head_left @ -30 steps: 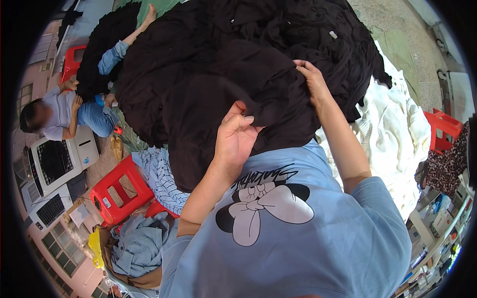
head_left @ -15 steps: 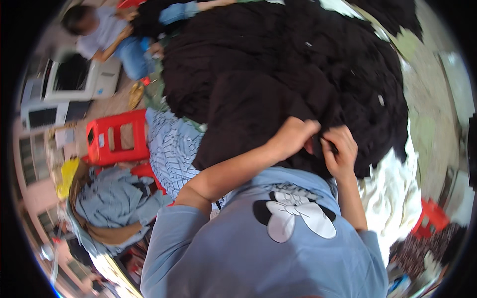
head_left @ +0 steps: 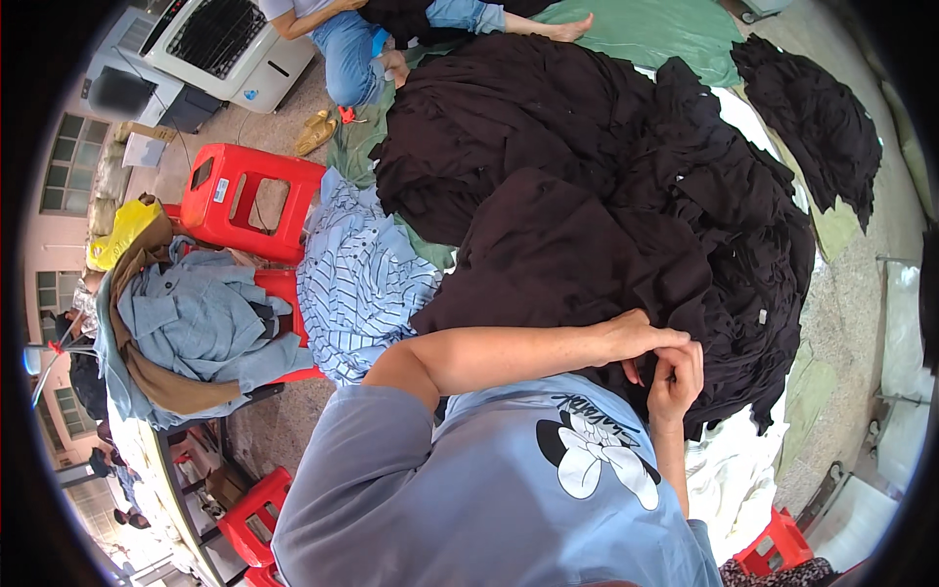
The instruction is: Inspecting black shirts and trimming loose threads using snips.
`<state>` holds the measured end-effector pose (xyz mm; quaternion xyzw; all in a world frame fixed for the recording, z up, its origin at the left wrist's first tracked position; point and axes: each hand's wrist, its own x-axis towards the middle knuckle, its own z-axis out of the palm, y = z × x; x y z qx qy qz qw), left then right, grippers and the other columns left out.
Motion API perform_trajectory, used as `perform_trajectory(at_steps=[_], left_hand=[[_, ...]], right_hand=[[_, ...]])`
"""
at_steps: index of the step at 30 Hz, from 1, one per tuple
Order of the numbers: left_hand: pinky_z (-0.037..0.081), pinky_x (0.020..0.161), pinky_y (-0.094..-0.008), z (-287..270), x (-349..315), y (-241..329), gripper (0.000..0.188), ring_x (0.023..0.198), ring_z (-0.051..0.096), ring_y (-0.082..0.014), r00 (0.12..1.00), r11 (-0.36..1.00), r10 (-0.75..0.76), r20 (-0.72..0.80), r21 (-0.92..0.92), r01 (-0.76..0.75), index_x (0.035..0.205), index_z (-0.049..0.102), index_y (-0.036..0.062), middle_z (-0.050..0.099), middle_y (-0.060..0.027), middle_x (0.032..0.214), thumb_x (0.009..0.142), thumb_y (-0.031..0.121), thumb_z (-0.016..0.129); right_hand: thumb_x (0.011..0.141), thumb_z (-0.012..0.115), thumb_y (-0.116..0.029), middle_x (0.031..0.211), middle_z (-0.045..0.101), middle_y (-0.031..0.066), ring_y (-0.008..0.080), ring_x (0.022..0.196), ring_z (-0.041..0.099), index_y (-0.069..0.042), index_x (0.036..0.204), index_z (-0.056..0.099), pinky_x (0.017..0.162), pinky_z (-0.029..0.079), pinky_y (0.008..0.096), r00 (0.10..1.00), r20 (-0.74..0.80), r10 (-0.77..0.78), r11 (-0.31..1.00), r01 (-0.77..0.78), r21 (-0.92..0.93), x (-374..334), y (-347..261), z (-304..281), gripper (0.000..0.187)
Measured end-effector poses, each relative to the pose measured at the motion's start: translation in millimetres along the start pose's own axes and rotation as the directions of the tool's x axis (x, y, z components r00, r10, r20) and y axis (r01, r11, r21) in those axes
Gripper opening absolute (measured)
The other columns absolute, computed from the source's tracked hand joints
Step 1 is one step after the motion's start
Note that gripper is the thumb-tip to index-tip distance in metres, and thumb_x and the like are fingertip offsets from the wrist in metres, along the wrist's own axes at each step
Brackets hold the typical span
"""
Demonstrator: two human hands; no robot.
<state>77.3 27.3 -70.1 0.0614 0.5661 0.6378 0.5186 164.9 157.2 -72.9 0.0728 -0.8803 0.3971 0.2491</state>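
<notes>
A dark, nearly black garment [head_left: 558, 259] lies spread over my lap, its folds running into a large heap of the same dark clothing [head_left: 509, 108]. At the garment's near right edge, my left hand [head_left: 641, 338] is closed on the cloth, with thumb and fingers pinching it. Right beside it, almost touching, my right hand [head_left: 677, 380] has its fingers curled round the same edge. What exactly lies between the fingertips is hidden by the hands.
To the left are a blue patterned cloth [head_left: 362, 284], a red plastic stool [head_left: 249, 201] and a pile of blue-grey garments [head_left: 196, 313]. White cloth [head_left: 734, 460] lies at the lower right. Beyond the heap, a person [head_left: 347, 49] sits near an air cooler [head_left: 230, 49].
My view has swung, so the surroundings sit differently. My hands have come closer together at the garment's edge, and my left forearm lies more level across my lap.
</notes>
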Motion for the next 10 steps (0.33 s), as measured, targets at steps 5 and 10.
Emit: perform_trajectory(at_steps=[5, 10], left_hand=[[0.055, 0.043, -0.0326, -15.1, -10.6, 6.5, 0.049, 0.072, 0.064, -0.0215, 0.981, 1.0, -0.012, -0.192, -0.011, 0.01, 0.101, 0.059, -0.0138, 0.061, -0.0162, 0.093, 0.089, 0.034, 0.054], [0.057, 0.069, -0.039, -129.9, -78.3, 66.2, 0.05, 0.081, 0.071, -0.0314, 0.489, 0.375, 0.846, -0.212, 0.888, -0.264, 0.101, 0.066, 0.0036, 0.068, -0.019, 0.09, 0.089, 0.051, 0.057]], right_hand=[[0.071, 0.063, 0.014, 0.092, 0.062, 0.0133, 0.0263, 0.081, 0.059, -0.001, 0.089, 0.059, 0.069, 0.047, 0.0317, 0.994, -0.036, -0.107, 0.994, 0.106, -0.019, 2.2, -6.6, 1.6, 0.024], [0.092, 0.058, -0.003, 0.122, 0.047, 0.0101, 0.0165, 0.09, 0.051, -0.002, 0.107, 0.057, 0.077, 0.042, 0.0228, 0.924, -0.226, 0.308, 0.95, -0.286, 0.123, -22.3, 16.2, 3.2, 0.015]])
